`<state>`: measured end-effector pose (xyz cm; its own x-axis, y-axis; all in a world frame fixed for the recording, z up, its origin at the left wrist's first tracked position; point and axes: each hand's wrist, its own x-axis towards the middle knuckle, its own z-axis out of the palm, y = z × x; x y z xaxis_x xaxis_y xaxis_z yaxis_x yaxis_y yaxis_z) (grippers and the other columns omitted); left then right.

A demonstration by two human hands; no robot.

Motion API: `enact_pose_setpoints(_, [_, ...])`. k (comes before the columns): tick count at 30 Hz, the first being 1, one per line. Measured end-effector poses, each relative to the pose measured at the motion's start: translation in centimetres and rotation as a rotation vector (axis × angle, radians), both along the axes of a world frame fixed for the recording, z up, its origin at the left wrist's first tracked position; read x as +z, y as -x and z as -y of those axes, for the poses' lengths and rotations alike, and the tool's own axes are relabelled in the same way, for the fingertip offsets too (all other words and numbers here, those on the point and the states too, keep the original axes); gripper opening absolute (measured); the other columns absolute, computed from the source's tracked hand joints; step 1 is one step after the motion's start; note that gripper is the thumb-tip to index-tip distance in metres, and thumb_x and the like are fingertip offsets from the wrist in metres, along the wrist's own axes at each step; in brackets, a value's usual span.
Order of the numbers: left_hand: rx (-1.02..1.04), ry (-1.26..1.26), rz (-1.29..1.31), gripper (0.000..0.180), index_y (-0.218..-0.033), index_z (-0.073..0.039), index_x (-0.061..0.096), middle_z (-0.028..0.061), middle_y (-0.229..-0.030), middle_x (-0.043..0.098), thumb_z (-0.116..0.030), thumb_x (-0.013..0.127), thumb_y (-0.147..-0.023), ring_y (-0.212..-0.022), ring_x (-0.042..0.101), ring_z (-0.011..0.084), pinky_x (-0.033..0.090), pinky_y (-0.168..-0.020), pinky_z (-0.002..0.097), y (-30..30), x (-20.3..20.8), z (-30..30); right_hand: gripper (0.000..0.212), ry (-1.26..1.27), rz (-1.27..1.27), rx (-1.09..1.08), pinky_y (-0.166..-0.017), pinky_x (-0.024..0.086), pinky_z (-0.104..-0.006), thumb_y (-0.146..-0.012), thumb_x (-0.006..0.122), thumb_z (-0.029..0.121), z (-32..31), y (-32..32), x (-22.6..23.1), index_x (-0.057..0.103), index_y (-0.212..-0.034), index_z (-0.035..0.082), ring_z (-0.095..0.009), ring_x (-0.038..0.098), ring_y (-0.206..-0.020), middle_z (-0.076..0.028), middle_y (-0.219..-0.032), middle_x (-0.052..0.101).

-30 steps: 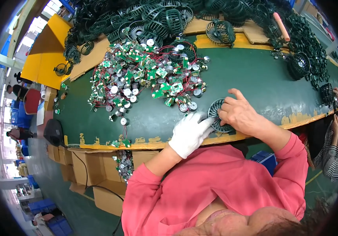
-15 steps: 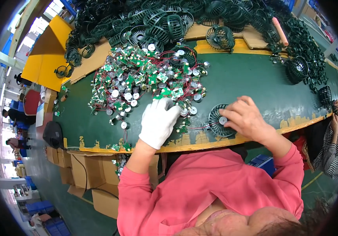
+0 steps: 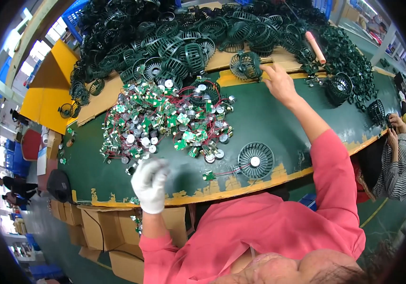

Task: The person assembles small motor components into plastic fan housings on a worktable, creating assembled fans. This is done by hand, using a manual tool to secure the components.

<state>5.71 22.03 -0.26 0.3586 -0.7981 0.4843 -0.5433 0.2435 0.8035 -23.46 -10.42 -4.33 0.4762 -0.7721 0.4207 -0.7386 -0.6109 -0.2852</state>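
My bare right hand (image 3: pixel 280 84) reaches to the far side of the table, fingers stretched out at the edge of a dark green round plastic fan cage (image 3: pixel 245 65); whether they touch it is unclear. My left hand (image 3: pixel 149 187), in a white glove, hovers above the near left edge with fingers curled; a greyish blur at its fingertips cannot be made out. Near the front edge lies another slatted fan cage (image 3: pixel 246 171) with a silver motor (image 3: pixel 255 162) at its centre. Red wires run leftward to a small green circuit board (image 3: pixel 209 175).
A heap of motors wired to green boards (image 3: pixel 165 113) covers the left middle. Dark green cages (image 3: pixel 179 47) pile along the back, on cardboard (image 3: pixel 100 97). A pink rod-shaped tool (image 3: pixel 315 48) lies at far right. Another person's hands (image 3: pixel 394 128) work at the right edge.
My right hand has left the motor in the near cage and moved far forward to another cage. My left hand has drawn away from the motor heap, leftward and nearer. The view has shifted.
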Motion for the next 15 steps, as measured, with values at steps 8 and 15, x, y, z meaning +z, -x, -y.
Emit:
enact_pose_setpoints(8, [-0.087, -0.036, 0.106, 0.053, -0.081, -0.004, 0.068, 0.01, -0.078, 0.06, -0.052, 0.049, -0.092, -0.071, 0.059, 0.0211, 0.047, -0.066, 0.0316, 2.6, -0.5, -0.1, 0.081, 0.428, -0.337, 0.183, -0.093, 0.046, -0.0419, -0.069, 0.077, 0.017, 1.7, -5.9, 2.3, 0.039, -0.14, 0.021, -0.033, 0.042, -0.124, -0.011, -0.14, 0.036])
enact_pose_setpoints(15, [-0.136, 0.034, -0.169, 0.057, -0.072, -0.002, 0.06, 0.0075, -0.074, 0.055, -0.052, 0.045, -0.095, -0.065, 0.052, 0.0143, 0.041, -0.06, 0.0266, 3.8, -1.0, -0.7, 0.049, 0.116, -0.74, 0.05, -0.087, 0.05, -0.0381, -0.065, 0.078, 0.016, 4.3, -1.0, 3.2, 0.057, -0.109, 0.009, -0.031, 0.049, -0.111, -0.012, -0.127, 0.045])
